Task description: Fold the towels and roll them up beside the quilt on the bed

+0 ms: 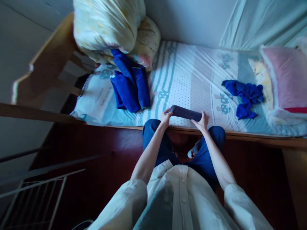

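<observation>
A dark, flat, elongated object (185, 113) is held level above the bed's front edge, between my two hands. My left hand (166, 117) grips its left end, and my right hand (202, 122) grips its right end. To the left on the bed lie rolled or folded blue cloths (130, 86), partly under a large yellowish bundle. Off to the right, a crumpled blue cloth (246, 95) rests on the patterned sheet (182, 80). What the dark object is, I cannot tell.
The yellowish bundle (107, 25) stands at the bed's left end by a wooden headboard (45, 67). A pink pillow (287, 76) lies at the right end. A white metal rack (35, 198) is at the lower left. My knees are close to the wooden bed edge (251, 137).
</observation>
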`<action>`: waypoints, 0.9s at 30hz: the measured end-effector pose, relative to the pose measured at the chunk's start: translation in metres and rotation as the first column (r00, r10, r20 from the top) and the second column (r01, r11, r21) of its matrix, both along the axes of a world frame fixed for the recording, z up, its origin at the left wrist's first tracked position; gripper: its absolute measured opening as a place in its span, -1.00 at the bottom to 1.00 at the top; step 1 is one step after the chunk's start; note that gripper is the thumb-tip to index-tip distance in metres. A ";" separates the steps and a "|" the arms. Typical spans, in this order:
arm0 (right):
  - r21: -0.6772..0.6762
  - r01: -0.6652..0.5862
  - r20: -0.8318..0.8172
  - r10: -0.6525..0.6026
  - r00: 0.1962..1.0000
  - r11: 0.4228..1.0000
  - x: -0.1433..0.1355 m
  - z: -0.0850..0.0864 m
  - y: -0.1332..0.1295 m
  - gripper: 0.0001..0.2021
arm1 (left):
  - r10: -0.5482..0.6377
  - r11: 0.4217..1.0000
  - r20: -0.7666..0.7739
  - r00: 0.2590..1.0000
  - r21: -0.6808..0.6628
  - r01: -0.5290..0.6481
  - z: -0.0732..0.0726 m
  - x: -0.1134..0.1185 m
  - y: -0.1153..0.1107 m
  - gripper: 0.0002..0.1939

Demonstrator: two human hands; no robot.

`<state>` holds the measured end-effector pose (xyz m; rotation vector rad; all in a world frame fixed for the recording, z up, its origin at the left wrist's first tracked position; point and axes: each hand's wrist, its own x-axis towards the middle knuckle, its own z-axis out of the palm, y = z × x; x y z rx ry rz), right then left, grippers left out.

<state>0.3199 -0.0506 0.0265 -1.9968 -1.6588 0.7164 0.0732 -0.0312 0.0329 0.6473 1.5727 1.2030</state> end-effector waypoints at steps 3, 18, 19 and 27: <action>0.084 -0.171 0.016 0.171 0.985 0.982 -0.026 0.038 0.015 0.00 | -0.100 0.984 -0.012 0.995 0.150 0.101 0.030 0.004 0.008 -0.70; 0.226 -0.361 -0.320 0.419 0.850 0.905 -0.232 0.133 0.073 -0.61 | -0.125 0.883 -0.044 0.991 0.451 0.131 0.060 -0.132 -0.009 -0.25; 0.238 -0.385 -0.366 0.450 0.815 0.892 -0.248 0.136 0.073 -0.61 | -0.110 0.896 -0.083 0.990 0.423 0.135 0.051 -0.142 -0.013 -0.19; 0.239 -0.460 -0.603 0.502 0.620 0.855 -0.350 0.142 0.070 -0.58 | 0.180 0.969 -0.320 0.930 0.220 -0.112 0.010 -0.179 -0.019 -0.23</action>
